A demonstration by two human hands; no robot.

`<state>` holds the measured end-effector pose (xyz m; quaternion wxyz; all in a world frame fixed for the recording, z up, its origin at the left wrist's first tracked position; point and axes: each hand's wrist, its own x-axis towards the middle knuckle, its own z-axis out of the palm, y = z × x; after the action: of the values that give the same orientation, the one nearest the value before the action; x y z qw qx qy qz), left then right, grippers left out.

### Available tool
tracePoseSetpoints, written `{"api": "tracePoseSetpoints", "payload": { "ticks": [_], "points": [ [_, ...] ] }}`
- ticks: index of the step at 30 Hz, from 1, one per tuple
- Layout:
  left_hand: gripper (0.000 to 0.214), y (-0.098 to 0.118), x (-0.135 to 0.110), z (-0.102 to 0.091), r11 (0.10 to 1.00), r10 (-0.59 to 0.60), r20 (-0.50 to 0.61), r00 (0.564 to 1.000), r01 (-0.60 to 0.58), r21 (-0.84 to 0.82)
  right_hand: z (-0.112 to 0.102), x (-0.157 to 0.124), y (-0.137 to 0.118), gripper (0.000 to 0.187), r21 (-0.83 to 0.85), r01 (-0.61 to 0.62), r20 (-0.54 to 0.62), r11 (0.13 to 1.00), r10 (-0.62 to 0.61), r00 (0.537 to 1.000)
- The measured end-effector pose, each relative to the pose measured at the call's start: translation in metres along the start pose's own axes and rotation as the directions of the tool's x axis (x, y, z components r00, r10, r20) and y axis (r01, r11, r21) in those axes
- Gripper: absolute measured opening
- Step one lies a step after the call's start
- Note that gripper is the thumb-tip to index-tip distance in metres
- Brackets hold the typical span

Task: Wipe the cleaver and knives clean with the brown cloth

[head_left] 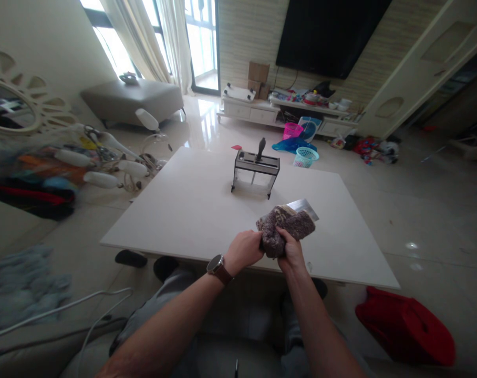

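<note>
Above the near edge of the white table (pixel 175 210), a thick brown-purple towel (pixel 289 228) is bunched up. A broad, bright metal blade (pixel 304 208), like that of a cleaver, sticks out past its far side; the towel covers the rest. My left hand (pixel 246 249), with a watch at the wrist, is closed in a fist at the towel's left end, in line with the blade; the handle is hidden. My right hand (pixel 291 252) grips the towel from the near side, thumb on top. Farther back stands a clear knife block (pixel 254 178) with one black handle (pixel 261 148) upright in it.
A white lamp (pixel 132 168) with several shades is left of the table. Behind the table are a turquoise basket (pixel 306 156), a pink basket (pixel 292 130) and a low TV cabinet (pixel 250 113). A red object (pixel 406 325) lies at the near right.
</note>
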<state>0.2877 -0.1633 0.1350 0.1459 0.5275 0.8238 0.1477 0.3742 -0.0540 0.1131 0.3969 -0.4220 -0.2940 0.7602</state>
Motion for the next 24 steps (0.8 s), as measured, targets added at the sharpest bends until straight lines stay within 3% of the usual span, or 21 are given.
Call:
{"api": "tracePoseSetpoints", "payload": {
  "ticks": [8,14,19,24],
  "points": [
    [0.022,0.003,-0.001,-0.008,1.0,0.011,-0.009,1.0,-0.011,0.002,-0.004,0.007,-0.008,0.042,-0.01,0.065,-0.041,0.998,-0.066,0.997],
    [0.02,-0.001,-0.002,-0.015,0.999,-0.006,-0.014,1.0,0.006,0.038,-0.013,0.022,-0.031,0.054,0.039,0.142,-0.086,0.989,-0.138,0.987],
    [0.022,-0.001,-0.001,-0.008,0.999,0.007,-0.041,0.999,-0.006,0.036,0.0,0.006,-0.02,0.048,0.019,0.136,-0.015,0.991,-0.136,0.991],
    [0.025,0.0,0.0,-0.006,1.0,-0.001,-0.02,1.0,0.001,-0.012,0.01,-0.013,-0.005,0.048,-0.038,0.077,0.133,0.996,-0.071,0.989]
  ]
}}
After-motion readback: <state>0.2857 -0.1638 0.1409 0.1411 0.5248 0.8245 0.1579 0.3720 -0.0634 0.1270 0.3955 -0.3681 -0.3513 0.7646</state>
